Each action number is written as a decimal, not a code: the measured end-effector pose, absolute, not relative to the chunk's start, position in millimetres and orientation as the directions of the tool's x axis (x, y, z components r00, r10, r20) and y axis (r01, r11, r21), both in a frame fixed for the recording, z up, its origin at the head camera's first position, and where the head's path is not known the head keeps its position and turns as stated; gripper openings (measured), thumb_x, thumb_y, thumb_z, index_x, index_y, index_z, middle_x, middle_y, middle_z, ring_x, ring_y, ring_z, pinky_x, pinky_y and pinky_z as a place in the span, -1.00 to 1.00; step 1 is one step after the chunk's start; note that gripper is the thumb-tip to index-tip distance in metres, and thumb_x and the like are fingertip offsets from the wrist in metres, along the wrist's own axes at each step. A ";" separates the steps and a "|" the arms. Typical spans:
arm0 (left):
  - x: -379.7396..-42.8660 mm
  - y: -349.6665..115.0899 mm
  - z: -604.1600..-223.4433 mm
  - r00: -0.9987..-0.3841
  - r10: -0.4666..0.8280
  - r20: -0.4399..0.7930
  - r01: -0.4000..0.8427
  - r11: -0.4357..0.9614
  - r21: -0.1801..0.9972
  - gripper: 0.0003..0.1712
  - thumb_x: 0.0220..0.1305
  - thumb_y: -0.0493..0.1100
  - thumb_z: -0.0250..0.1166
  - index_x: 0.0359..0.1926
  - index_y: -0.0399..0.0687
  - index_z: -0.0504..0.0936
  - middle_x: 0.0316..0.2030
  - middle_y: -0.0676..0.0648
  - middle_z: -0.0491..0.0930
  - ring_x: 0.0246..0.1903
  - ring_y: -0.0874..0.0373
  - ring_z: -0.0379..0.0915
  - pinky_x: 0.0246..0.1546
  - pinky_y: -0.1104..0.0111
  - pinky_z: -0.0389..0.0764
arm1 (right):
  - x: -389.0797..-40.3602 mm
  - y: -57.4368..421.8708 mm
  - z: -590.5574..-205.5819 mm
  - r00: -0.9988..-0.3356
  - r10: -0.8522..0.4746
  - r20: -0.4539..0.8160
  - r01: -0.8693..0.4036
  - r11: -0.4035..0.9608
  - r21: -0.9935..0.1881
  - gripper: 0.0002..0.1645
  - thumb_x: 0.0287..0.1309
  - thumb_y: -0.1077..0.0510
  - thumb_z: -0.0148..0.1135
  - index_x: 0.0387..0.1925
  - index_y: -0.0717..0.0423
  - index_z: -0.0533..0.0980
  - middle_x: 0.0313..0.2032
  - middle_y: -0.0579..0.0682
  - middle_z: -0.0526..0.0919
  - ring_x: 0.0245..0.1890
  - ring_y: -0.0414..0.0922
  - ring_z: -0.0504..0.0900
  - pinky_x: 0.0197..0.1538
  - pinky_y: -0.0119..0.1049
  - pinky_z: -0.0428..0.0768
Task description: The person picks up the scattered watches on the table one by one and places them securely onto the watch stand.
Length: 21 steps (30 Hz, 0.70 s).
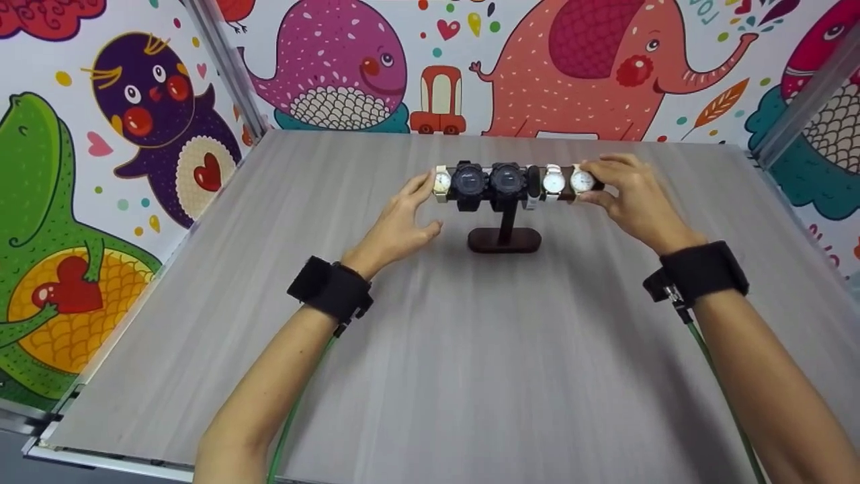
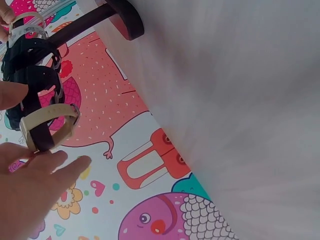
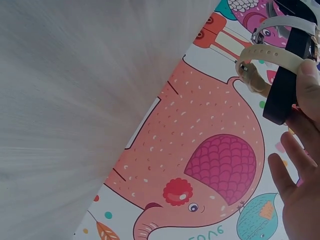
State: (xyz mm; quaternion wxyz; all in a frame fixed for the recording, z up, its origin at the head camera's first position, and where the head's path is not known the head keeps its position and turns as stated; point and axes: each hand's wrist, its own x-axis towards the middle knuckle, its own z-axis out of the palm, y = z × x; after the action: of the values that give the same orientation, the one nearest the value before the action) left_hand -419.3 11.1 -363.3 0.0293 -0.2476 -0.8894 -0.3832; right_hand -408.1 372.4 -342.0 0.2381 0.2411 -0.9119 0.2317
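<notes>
A dark brown T-shaped watch stand (image 1: 485, 240) stands upright on the table, with several watches on its crossbar. At the bar's left end is a cream-strapped watch (image 1: 441, 183); my left hand (image 1: 393, 228) touches that end with extended fingers, its thumb held apart. Two bulky black watches (image 1: 469, 180) come next to it, then a slim black band (image 1: 533, 180) and a white-strapped watch (image 1: 553, 181). My right hand (image 1: 635, 202) pinches the bar's right end, beside another cream-strapped watch (image 3: 275, 55). Its thumb lies against the bar in the right wrist view.
The grey wood-grain table (image 1: 430, 376) extends around the stand. Cartoon-printed panels (image 1: 571, 74) wall the back and sides, with metal posts (image 1: 225, 67) at the corners. Black wrist straps (image 1: 705, 275) trail green cables (image 1: 725, 403) along both forearms.
</notes>
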 end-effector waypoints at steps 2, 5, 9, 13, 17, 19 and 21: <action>-419.4 10.6 -364.4 -0.874 0.418 0.247 0.468 0.589 0.658 0.00 0.21 -0.26 0.30 0.57 -0.12 -0.04 0.56 -0.17 0.05 0.53 -0.10 0.04 0.57 0.14 0.11 | -409.1 371.2 -343.7 -0.767 -0.336 0.547 -0.556 0.774 -0.304 -0.42 0.04 0.36 0.45 0.17 0.29 0.57 0.08 0.34 0.66 0.22 0.30 0.46 0.27 0.34 0.36; -420.3 10.5 -366.1 -0.867 0.424 0.261 0.484 0.593 0.644 0.01 0.20 -0.26 0.30 0.57 -0.13 -0.04 0.55 -0.20 0.07 0.52 -0.11 0.06 0.56 0.14 0.12 | -409.6 370.3 -346.5 -0.762 -0.335 0.554 -0.557 0.776 -0.297 -0.40 0.03 0.37 0.45 0.18 0.31 0.56 0.09 0.35 0.66 0.19 0.28 0.48 0.24 0.31 0.38; -422.5 10.8 -369.0 -0.859 0.428 0.281 0.501 0.593 0.630 0.01 0.19 -0.28 0.29 0.57 -0.14 -0.05 0.54 -0.22 0.08 0.51 -0.13 0.09 0.56 0.13 0.14 | -410.8 368.8 -349.6 -0.756 -0.324 0.569 -0.556 0.776 -0.296 -0.38 0.02 0.35 0.47 0.18 0.30 0.56 0.07 0.34 0.67 0.12 0.25 0.50 0.15 0.21 0.47; -424.5 10.5 -372.3 -0.855 0.428 0.292 0.509 0.593 0.623 0.02 0.17 -0.30 0.30 0.57 -0.17 -0.03 0.54 -0.26 0.10 0.50 -0.15 0.11 0.55 0.11 0.16 | -413.6 368.0 -353.3 -0.748 -0.321 0.580 -0.565 0.768 -0.303 -0.37 0.00 0.32 0.48 0.18 0.29 0.56 0.05 0.32 0.69 0.05 0.21 0.52 0.05 0.08 0.54; -426.1 10.9 -374.6 -0.853 0.435 0.290 0.514 0.596 0.617 0.01 0.16 -0.31 0.30 0.56 -0.21 -0.02 0.53 -0.27 0.11 0.50 -0.15 0.12 0.55 0.12 0.16 | -415.6 369.2 -356.8 -0.743 -0.328 0.584 -0.573 0.762 -0.301 -0.37 0.00 0.30 0.48 0.18 0.28 0.56 0.05 0.30 0.69 0.00 0.20 0.53 -0.03 -0.03 0.49; -427.1 11.3 -374.5 -0.856 0.437 0.277 0.507 0.601 0.618 0.01 0.17 -0.31 0.30 0.56 -0.20 -0.02 0.53 -0.27 0.10 0.51 -0.15 0.10 0.55 0.13 0.15 | -416.3 370.2 -357.5 -0.744 -0.330 0.580 -0.573 0.762 -0.302 -0.37 0.01 0.29 0.48 0.18 0.27 0.56 0.06 0.30 0.69 -0.01 0.20 0.54 -0.04 -0.05 0.50; -427.9 11.2 -373.3 -0.861 0.441 0.253 0.494 0.610 0.620 0.01 0.19 -0.29 0.30 0.56 -0.19 -0.03 0.54 -0.26 0.07 0.52 -0.14 0.06 0.56 0.12 0.12 | -416.4 371.1 -357.7 -0.752 -0.335 0.568 -0.571 0.762 -0.306 -0.36 0.01 0.29 0.49 0.19 0.27 0.55 0.08 0.29 0.68 -0.01 0.19 0.54 -0.04 -0.05 0.53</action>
State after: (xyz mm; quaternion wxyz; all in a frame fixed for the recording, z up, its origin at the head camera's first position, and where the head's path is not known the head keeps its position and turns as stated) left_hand -427.9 11.2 -373.3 0.0372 -0.2606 -0.8963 -0.3568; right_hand -416.4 371.1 -357.7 0.2481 0.2502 -0.9052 0.2376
